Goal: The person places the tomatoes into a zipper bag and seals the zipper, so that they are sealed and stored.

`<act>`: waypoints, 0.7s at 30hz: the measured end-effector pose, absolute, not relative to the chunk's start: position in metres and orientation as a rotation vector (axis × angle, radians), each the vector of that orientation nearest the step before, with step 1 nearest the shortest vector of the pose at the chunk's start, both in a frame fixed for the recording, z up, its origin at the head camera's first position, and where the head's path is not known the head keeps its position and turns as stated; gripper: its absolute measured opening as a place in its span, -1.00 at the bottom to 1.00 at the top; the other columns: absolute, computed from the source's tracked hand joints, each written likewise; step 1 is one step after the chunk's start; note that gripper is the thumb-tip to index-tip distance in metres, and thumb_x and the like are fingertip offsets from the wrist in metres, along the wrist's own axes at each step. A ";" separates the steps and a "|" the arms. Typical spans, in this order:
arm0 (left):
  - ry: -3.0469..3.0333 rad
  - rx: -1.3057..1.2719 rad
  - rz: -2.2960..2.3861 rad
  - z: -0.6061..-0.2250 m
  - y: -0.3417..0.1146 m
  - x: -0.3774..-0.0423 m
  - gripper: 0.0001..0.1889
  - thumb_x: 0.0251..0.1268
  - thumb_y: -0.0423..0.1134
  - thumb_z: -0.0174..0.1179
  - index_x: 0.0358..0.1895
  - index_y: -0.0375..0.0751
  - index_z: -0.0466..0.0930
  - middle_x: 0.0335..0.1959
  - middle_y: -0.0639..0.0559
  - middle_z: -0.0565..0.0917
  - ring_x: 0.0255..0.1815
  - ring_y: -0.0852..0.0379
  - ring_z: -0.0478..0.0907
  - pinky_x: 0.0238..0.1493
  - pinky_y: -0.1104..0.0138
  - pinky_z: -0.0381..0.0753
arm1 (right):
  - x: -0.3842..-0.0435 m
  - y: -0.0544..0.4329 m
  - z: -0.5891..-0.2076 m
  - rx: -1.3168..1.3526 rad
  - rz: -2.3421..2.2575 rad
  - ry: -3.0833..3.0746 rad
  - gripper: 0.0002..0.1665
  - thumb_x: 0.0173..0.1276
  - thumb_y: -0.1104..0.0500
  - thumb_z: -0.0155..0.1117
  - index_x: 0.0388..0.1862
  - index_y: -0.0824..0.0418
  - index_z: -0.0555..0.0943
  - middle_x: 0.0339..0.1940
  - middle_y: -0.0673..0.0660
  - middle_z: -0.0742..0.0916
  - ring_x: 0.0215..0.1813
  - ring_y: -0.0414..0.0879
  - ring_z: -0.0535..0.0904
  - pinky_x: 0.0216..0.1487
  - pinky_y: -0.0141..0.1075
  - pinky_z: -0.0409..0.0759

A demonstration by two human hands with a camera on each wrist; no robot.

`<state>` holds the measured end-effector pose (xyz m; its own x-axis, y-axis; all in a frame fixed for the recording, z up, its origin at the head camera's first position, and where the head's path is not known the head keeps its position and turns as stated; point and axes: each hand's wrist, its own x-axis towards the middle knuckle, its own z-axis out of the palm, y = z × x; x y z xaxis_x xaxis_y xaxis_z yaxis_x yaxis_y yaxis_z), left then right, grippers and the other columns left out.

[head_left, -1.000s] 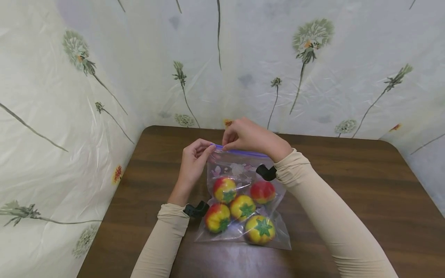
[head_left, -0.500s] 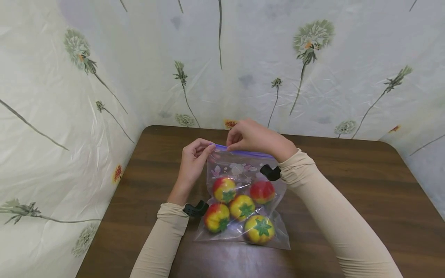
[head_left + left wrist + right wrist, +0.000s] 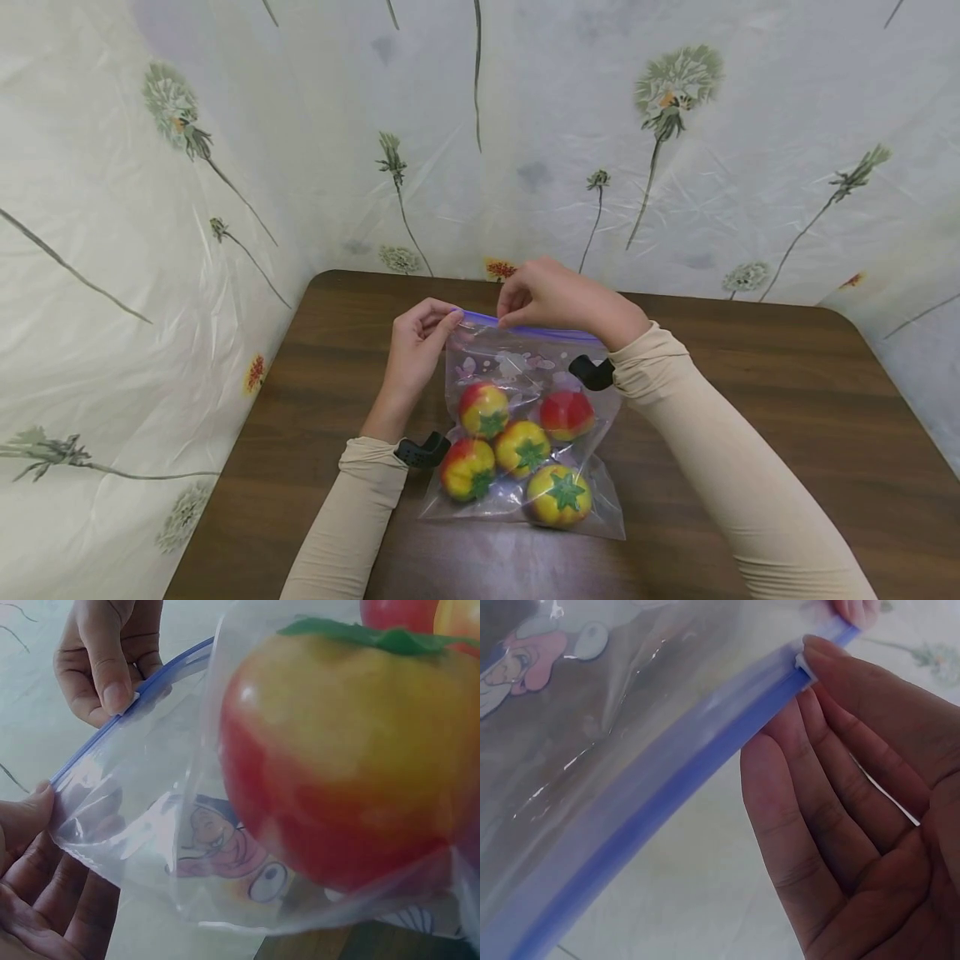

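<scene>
A clear slider zip bag (image 3: 517, 367) with a blue-purple zip (image 3: 480, 317) along its top lies before me. Several red-and-yellow fruits (image 3: 561, 496) with green leafy caps are inside it; one fruit (image 3: 345, 765) looms large in the left wrist view. My left hand (image 3: 416, 346) pinches the bag's top left corner between thumb and fingers. Farther right along the zip, my right hand (image 3: 562, 302) pinches a small white slider (image 3: 805, 669) with thumb and forefinger. The slider's far side is hidden behind the fingers.
The bag rests on a brown wooden table (image 3: 735, 400) with rounded back corners. Behind and to the left hangs pale sheeting (image 3: 510, 183) printed with dandelions. Each wrist carries a black camera mount (image 3: 424, 451) that overlaps the bag or its edge in the head view.
My right hand has slid a short way to the right along the zip. My left hand keeps its pinch on the corner, and the fruits have hardly shifted.
</scene>
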<state>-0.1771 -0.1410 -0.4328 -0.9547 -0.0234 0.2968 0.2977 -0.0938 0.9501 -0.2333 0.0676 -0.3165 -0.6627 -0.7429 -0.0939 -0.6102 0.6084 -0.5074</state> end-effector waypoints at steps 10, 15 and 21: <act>-1.972 -0.274 -2.135 -0.433 -0.142 -0.177 -0.81 0.48 -0.33 0.24 -0.10 -0.47 0.65 -0.23 -0.53 0.71 -0.46 0.26 0.75 -0.37 0.41 0.77 | -0.234 0.073 -0.316 -1.097 -0.624 2.538 -0.96 0.31 0.20 0.50 -0.35 0.14 0.80 -0.38 0.03 0.85 -0.29 -0.13 0.78 -0.15 -0.19 0.78; -2.002 -0.231 -2.071 -0.434 -0.143 -0.177 -0.81 0.44 -0.30 0.29 -0.12 -0.41 0.68 -0.22 -0.47 0.74 -0.47 0.31 0.70 -0.41 0.49 0.68 | -0.233 0.076 -0.316 -1.069 -0.606 2.543 -0.96 0.31 0.19 0.51 -0.35 0.12 0.80 -0.38 0.02 0.85 -0.29 -0.15 0.77 -0.14 -0.18 0.77; -1.992 -0.235 -2.076 -0.435 -0.145 -0.178 -0.82 0.44 -0.29 0.29 -0.12 -0.40 0.68 -0.23 -0.45 0.75 -0.44 0.30 0.74 -0.40 0.47 0.71 | -0.234 0.080 -0.317 -1.048 -0.607 2.532 -0.94 0.32 0.18 0.50 -0.35 0.14 0.80 -0.36 0.04 0.85 -0.27 -0.13 0.78 -0.12 -0.18 0.76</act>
<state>-0.1778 -0.1448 -0.4350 -0.9547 -0.0706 0.2892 0.2919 -0.0309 0.9560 -0.2342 0.0801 -0.3168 -0.6731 -0.7263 -0.1395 -0.5840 0.6377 -0.5023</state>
